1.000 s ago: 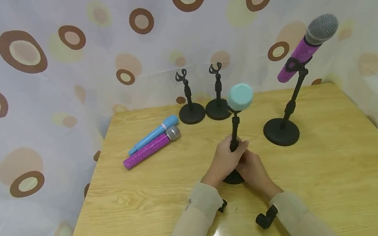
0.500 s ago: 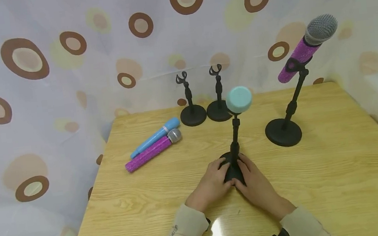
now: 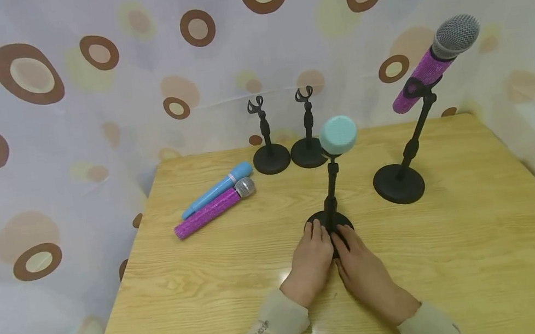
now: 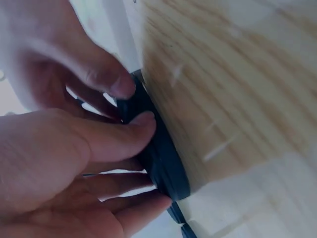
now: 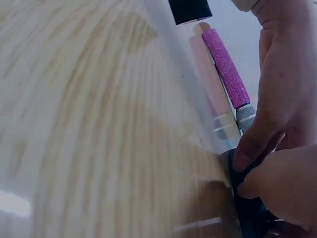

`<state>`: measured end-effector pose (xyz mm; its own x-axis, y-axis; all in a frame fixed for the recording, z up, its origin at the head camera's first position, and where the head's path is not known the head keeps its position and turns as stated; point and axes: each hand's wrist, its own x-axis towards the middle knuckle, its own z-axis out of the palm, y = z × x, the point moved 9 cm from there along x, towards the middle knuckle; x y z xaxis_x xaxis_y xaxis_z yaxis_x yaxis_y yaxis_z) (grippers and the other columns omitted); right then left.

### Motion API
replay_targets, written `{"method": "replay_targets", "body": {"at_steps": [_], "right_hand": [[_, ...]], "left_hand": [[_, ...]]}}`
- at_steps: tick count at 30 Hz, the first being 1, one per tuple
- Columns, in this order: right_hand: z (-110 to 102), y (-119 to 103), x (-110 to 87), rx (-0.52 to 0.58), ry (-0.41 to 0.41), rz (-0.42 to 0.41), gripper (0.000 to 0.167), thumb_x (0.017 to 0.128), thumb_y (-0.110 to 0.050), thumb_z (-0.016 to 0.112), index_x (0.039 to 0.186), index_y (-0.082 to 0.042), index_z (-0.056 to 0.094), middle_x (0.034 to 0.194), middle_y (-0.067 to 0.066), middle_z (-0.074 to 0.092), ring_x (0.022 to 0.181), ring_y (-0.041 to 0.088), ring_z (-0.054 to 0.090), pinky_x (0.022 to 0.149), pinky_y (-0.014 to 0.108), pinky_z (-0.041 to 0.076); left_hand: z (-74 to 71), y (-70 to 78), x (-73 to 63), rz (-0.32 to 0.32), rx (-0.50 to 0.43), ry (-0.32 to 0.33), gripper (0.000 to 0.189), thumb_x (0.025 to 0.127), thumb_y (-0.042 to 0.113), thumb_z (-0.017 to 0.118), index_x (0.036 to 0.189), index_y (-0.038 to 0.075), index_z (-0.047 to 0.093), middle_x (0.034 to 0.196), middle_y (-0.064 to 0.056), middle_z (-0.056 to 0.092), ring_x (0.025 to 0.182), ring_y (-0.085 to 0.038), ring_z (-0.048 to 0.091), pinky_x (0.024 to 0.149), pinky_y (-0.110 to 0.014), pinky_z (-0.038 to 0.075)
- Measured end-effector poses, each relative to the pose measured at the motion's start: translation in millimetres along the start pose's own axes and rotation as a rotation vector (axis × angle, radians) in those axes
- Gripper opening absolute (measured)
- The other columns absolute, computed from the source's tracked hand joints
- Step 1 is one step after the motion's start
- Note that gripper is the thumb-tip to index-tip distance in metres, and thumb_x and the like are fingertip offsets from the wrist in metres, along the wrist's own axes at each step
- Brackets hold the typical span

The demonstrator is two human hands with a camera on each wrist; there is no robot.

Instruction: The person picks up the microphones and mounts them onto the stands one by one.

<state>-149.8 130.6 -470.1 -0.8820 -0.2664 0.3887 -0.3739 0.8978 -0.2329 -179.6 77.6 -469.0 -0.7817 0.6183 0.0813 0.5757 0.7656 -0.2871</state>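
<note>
A black tabletop microphone stand (image 3: 330,206) stands upright at mid-table, topped by a microphone with a light turquoise head (image 3: 338,134). Both hands hold its round base from the near side. My left hand (image 3: 310,258) has its fingers laid over the base's left part, and its thumb presses the rim (image 4: 166,158) in the left wrist view. On the right part of the base lie the fingers of my right hand (image 3: 366,274), its thumb at the near edge close to the left thumb. The microphone's handle is hidden behind its head in the head view.
Two bare black stands (image 3: 271,158) (image 3: 309,152) are side by side at the back. Right of them, another stand (image 3: 399,183) carries a purple glitter microphone (image 3: 426,80). A blue microphone (image 3: 218,189) and a purple one (image 3: 215,209) lie at left. A patterned curtain (image 3: 139,82) hangs behind.
Both hands have come down from the stand's pole to its round base. Between half a second ago and now, the left fingers have straightened over the base. The other microphones and stands stay put.
</note>
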Motion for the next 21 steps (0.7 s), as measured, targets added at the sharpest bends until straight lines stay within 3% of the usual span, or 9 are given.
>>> {"method": "replay_targets", "body": {"at_steps": [3, 8, 14, 21], "right_hand": [[1.2, 1.0, 2.4, -0.012, 0.009, 0.007, 0.039, 0.089, -0.004, 0.069, 0.124, 0.009, 0.059, 0.132, 0.030, 0.052, 0.124, 0.043, 0.055, 0.091, 0.049, 0.056], [3.7, 5.7, 7.8, -0.031, -0.001, 0.041, 0.036, 0.092, -0.005, 0.067, 0.123, 0.009, 0.059, 0.131, 0.031, 0.052, 0.124, 0.046, 0.055, 0.088, 0.051, 0.057], [7.0, 13.2, 15.2, -0.035, -0.009, 0.054, 0.037, 0.092, -0.006, 0.068, 0.124, 0.010, 0.056, 0.130, 0.034, 0.051, 0.125, 0.050, 0.053, 0.095, 0.052, 0.053], [10.5, 25.9, 24.3, -0.041, -0.024, 0.095, 0.040, 0.094, -0.007, 0.065, 0.127, 0.010, 0.054, 0.134, 0.034, 0.050, 0.128, 0.050, 0.051, 0.096, 0.053, 0.053]], "left_hand": [[-4.9, 2.6, 2.2, -0.007, 0.069, 0.065, 0.033, 0.097, 0.015, 0.063, 0.128, 0.002, 0.065, 0.130, -0.009, 0.066, 0.128, -0.020, 0.058, 0.110, -0.031, 0.045], [-6.2, 5.1, 8.7, -0.015, 0.106, 0.134, 0.030, 0.097, 0.013, 0.063, 0.124, 0.003, 0.068, 0.125, -0.007, 0.069, 0.125, -0.019, 0.061, 0.109, -0.031, 0.046], [1.4, 7.9, 23.8, 0.006, 0.144, 0.084, 0.031, 0.099, 0.012, 0.059, 0.128, 0.004, 0.065, 0.128, -0.006, 0.068, 0.128, -0.019, 0.058, 0.112, -0.034, 0.043], [3.9, 4.2, 42.0, 0.005, 0.100, 0.052, 0.031, 0.100, 0.010, 0.057, 0.130, 0.003, 0.064, 0.131, -0.008, 0.066, 0.130, -0.020, 0.057, 0.112, -0.034, 0.043]]}}
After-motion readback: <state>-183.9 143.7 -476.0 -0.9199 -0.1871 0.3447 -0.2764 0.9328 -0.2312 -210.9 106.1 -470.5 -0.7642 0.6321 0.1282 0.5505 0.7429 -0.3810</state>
